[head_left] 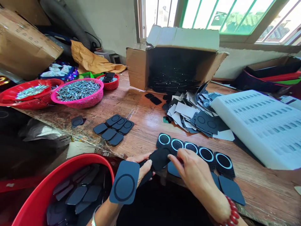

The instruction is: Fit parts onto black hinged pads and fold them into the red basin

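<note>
Pinching a black pad [160, 158] between them at lower centre of the frame, the left hand [143, 168] also grips a ringed black plate [124, 182], and the right hand [196, 175] closes its fingertips on the pad. Just above, ringed discs [197, 152] line the bench [145, 119]; a red tub [58, 179] sits lower left.

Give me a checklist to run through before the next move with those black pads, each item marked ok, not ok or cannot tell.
1. Left hand grips the large black pad: ok.
2. Right hand has its fingertips on the small black pad held between both hands: ok.
3. Row of ringed pads lies in line on the wooden table: ok.
4. Red tub sits beside the left hand and already holds black pads: ok.
5. Small pad is right side up: cannot tell.
6. Cardboard box stands open: ok.
</note>
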The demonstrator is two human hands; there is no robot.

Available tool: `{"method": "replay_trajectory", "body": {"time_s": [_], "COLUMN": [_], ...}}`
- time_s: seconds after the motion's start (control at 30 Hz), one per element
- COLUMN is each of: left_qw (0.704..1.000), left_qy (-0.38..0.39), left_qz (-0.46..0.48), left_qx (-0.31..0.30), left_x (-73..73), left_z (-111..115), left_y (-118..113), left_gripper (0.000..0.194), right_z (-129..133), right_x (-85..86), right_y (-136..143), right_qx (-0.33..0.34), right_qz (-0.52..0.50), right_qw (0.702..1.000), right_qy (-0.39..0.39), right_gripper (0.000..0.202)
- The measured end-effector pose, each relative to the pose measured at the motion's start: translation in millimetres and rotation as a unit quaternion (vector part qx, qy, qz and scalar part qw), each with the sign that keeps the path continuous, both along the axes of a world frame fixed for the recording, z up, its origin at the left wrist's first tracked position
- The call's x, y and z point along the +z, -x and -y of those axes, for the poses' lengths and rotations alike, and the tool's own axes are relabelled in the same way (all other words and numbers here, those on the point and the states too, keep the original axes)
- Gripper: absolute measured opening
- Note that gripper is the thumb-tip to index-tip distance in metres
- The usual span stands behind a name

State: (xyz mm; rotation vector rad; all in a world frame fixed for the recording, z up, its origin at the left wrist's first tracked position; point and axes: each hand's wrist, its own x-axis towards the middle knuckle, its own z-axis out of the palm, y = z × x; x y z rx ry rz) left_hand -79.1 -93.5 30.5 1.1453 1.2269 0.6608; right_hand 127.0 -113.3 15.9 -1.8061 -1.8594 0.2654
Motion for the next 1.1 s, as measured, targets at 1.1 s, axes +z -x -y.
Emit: {"method": "replay_trajectory", "body": {"time_s": [1.1], "left_qw": [0.917], "left_qy": [-0.273], "left_qz": [-0.179], "left_qx": [0.229], "left_x": [-29.9], "left_z": [-107.4], "left_y": [83.5], "left_gripper": [0.039], "right_z": [8.3], "right_x": [-15.7], "right_y": [8.1], "right_qx": [0.033], "right_qz": [-0.319], "right_qw": [0.944], "right_qy": [0.081], "right_gripper": [0.023]}}
